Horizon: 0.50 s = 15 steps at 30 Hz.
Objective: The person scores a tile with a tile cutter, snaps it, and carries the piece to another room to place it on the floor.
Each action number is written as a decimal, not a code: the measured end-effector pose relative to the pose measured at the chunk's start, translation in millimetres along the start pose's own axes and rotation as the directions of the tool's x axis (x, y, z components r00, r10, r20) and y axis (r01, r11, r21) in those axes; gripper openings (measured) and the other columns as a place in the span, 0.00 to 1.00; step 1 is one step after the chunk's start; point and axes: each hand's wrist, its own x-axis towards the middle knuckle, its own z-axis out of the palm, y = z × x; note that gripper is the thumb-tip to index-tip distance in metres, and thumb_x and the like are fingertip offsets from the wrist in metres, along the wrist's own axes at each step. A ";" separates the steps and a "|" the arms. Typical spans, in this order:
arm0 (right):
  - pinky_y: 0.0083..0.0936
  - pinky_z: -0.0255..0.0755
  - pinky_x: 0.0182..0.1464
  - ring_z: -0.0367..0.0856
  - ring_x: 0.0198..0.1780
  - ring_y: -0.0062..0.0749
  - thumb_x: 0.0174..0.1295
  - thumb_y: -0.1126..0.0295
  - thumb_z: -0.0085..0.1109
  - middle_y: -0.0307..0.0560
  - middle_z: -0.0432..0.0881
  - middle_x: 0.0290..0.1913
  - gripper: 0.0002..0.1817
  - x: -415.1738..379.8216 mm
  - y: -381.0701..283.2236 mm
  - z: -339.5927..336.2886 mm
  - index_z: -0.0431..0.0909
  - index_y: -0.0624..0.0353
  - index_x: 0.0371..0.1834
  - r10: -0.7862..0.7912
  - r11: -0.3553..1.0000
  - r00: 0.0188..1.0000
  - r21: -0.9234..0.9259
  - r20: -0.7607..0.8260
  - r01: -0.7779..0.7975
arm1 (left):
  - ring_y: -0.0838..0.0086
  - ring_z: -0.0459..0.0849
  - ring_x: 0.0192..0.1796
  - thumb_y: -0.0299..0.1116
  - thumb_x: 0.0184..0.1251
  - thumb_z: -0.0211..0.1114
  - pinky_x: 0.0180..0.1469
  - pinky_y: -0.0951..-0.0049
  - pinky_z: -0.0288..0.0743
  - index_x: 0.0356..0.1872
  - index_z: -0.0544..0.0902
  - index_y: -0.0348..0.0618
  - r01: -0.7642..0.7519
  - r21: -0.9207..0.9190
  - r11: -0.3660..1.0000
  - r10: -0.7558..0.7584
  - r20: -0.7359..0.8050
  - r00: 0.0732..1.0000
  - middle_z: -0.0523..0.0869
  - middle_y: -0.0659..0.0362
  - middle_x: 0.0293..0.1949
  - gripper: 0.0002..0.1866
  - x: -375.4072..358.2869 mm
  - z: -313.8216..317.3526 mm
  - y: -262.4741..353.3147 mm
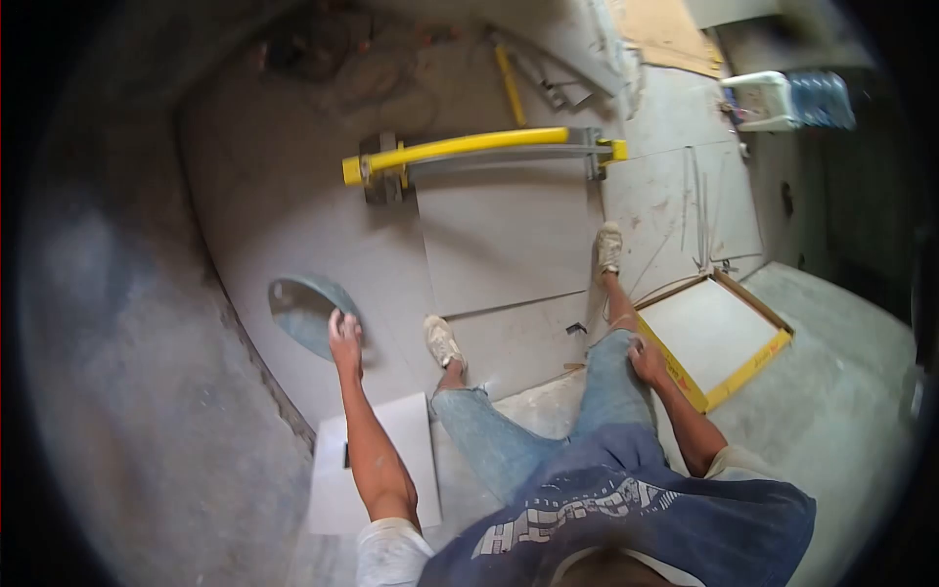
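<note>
My left hand (345,342) is closed on the near rim of a grey bucket (315,328), which is tilted so that its mouth shows. What is inside the bucket is too dark to make out. My right hand (645,360) rests against my right knee and holds nothing that I can see; its fingers lie along the jeans. Ahead of my feet stands a manual tile cutter (469,149) with a long yellow bar. A large pale tile (504,235) lies on the floor right at the cutter's near side.
To the right is an open yellow cardboard box (748,375) holding white tile. Another white tile (401,430) lies by my left forearm. A yellow level (508,83) is beyond the cutter. A blue water jug (820,100) sits at the far right. A raised edge runs along the left.
</note>
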 end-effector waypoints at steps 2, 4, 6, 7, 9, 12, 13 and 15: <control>0.37 0.76 0.49 0.83 0.44 0.51 0.60 0.69 0.58 0.59 0.83 0.44 0.18 99.8 2.7 25.0 0.79 0.59 0.53 -0.218 0.974 0.976 -0.052 0.021 0.219 | 0.72 0.83 0.49 0.44 0.77 0.57 0.53 0.73 0.75 0.70 0.69 0.41 -0.010 -0.145 0.989 -0.006 -0.111 0.994 0.84 0.53 0.46 0.27 34.6 58.0 -26.3; 0.35 0.76 0.47 0.84 0.43 0.48 0.62 0.66 0.59 0.58 0.84 0.45 0.19 188.8 -1.3 47.1 0.78 0.61 0.55 -0.144 0.989 0.984 -0.029 0.102 0.148 | 0.70 0.82 0.53 0.46 0.77 0.55 0.57 0.70 0.74 0.70 0.69 0.41 0.080 -0.015 0.997 -0.081 -0.085 0.993 0.84 0.52 0.49 0.27 60.1 104.9 -67.0; 0.38 0.74 0.56 0.83 0.52 0.53 0.63 0.60 0.60 0.62 0.84 0.50 0.22 266.3 45.6 98.3 0.77 0.61 0.58 0.229 0.936 0.941 0.210 0.248 -0.283 | 0.68 0.81 0.56 0.49 0.78 0.53 0.60 0.68 0.73 0.70 0.69 0.40 0.127 0.043 0.991 -0.123 -0.072 0.990 0.83 0.51 0.51 0.28 89.2 160.8 -117.4; 0.37 0.74 0.56 0.83 0.51 0.52 0.65 0.58 0.59 0.61 0.85 0.49 0.23 294.8 70.1 124.0 0.77 0.61 0.57 0.247 0.936 0.943 0.198 0.221 -0.292 | 0.67 0.81 0.57 0.50 0.78 0.52 0.60 0.67 0.72 0.69 0.69 0.39 0.152 0.060 0.986 -0.148 -0.067 0.987 0.83 0.51 0.52 0.29 103.2 180.2 -148.0; 0.36 0.74 0.56 0.83 0.51 0.51 0.67 0.54 0.58 0.61 0.85 0.48 0.25 344.6 108.3 168.5 0.76 0.63 0.58 0.229 0.933 0.956 0.239 0.182 -0.269 | 0.65 0.80 0.58 0.53 0.79 0.50 0.62 0.65 0.70 0.69 0.69 0.38 0.159 0.151 0.976 -0.154 -0.046 0.987 0.83 0.50 0.54 0.31 134.4 213.5 -208.7; 0.33 0.75 0.51 0.83 0.49 0.47 0.68 0.48 0.57 0.60 0.84 0.47 0.30 381.2 133.9 203.7 0.75 0.63 0.61 0.166 0.930 0.981 0.315 0.104 -0.190 | 0.63 0.78 0.60 0.57 0.78 0.47 0.65 0.63 0.67 0.68 0.71 0.37 0.106 0.329 0.938 -0.112 0.000 0.994 0.82 0.49 0.56 0.33 182.7 242.9 -265.0; 0.31 0.77 0.45 0.84 0.45 0.43 0.69 0.49 0.57 0.60 0.84 0.48 0.29 397.2 162.1 226.7 0.74 0.63 0.62 0.201 0.911 0.977 0.354 0.068 -0.212 | 0.62 0.78 0.59 0.59 0.78 0.46 0.65 0.62 0.67 0.67 0.72 0.37 0.087 0.343 0.935 -0.090 -0.008 0.996 0.82 0.49 0.56 0.34 198.5 253.4 -275.4; 0.32 0.77 0.47 0.85 0.47 0.44 0.69 0.49 0.57 0.60 0.84 0.48 0.29 421.5 177.4 247.0 0.74 0.61 0.63 0.321 0.895 0.940 0.288 0.114 -0.340 | 0.64 0.79 0.57 0.61 0.78 0.45 0.63 0.65 0.68 0.66 0.73 0.37 0.079 0.320 0.944 -0.083 -0.002 0.997 0.82 0.49 0.55 0.35 230.6 267.1 -298.6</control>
